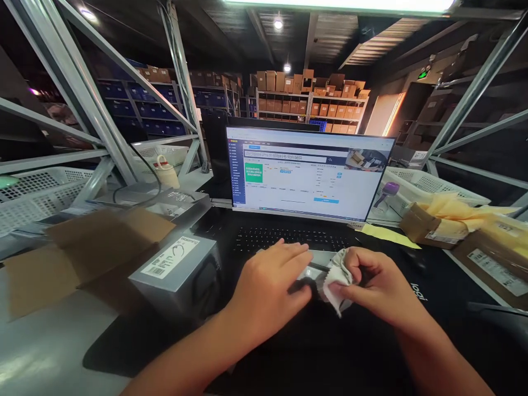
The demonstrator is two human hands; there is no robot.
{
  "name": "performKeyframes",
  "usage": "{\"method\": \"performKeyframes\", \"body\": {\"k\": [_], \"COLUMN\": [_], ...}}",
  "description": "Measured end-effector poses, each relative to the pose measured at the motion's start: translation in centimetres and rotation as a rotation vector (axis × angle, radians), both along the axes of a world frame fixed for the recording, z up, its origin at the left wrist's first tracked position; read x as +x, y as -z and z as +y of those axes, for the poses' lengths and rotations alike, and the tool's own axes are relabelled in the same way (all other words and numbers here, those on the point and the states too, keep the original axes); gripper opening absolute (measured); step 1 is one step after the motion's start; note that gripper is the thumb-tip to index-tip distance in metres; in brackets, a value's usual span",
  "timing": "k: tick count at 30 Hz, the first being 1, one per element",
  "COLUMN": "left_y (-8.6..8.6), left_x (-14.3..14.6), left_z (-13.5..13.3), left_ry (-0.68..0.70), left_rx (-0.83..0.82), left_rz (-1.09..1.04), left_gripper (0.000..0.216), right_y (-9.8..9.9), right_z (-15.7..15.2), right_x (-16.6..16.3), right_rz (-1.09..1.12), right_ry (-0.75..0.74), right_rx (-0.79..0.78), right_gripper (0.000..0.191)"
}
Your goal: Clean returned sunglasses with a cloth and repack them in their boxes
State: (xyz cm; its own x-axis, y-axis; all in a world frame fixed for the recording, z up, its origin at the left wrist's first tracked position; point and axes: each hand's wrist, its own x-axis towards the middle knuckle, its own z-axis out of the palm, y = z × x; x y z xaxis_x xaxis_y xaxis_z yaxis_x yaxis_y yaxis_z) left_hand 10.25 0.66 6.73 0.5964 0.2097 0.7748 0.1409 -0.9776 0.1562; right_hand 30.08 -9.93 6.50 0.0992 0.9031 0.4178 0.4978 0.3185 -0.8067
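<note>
Forearms (181,349) nearest; left hand (270,280), fingers partly spread, grip unclear, seemingly steadies a grey item (323,257); at that hand's three o'clock, right hand (371,275) tightly pinches white cloth (337,286), apparently for control.

Head view, forward and down, close above hands (270,279)

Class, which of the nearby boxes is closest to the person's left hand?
The grey box with a printed label on top, just left of the left hand; the open brown box lies farther left, other brown boxes far right.
</note>
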Motion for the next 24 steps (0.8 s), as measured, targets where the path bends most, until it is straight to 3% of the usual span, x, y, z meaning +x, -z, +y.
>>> {"method": "performKeyframes", "body": {"k": [4, 6, 13, 15, 20, 24], "left_y": [0.5, 0.3, -1.1, -1.0, -0.3, -0.5], "left_x": [0.4, 0.2, -1.2, -1.0, -0.2, -0.3], "left_z": [0.0, 0.3, 1.2, 1.1, 1.0, 1.1], "left_ry": [0.059, 0.097, 0.129, 0.137, 0.145, 0.147], "left_rx": [0.146, 0.185, 0.059, 0.061, 0.160, 0.055], "left_rz": [0.020, 0.010, -0.084, -0.078, 0.025, -0.049], "left_gripper": [0.021, 0.023, 0.035, 0.034, 0.028, 0.030], "right_y": [0.4, 0.1, -1.9, -1.6, -0.5, -1.0], "right_z": [0.3, 0.1, -0.8, -0.6, 0.2, 0.4], "right_x": [-1.8, -1.7, 2.5, 1.8, -1.7, 0.4], "right_rz": [-0.323, -0.384, -0.117, -0.102, -0.235, -0.042], "right_ry": [0.082, 0.072, -0.291, -0.265, -0.034, -0.253], "right_rx": [0.133, 0.122, 0.006, -0.008, 0.057, -0.039], "right_gripper": [0.042, 0.042, 0.050, 0.052, 0.044, 0.048]}}
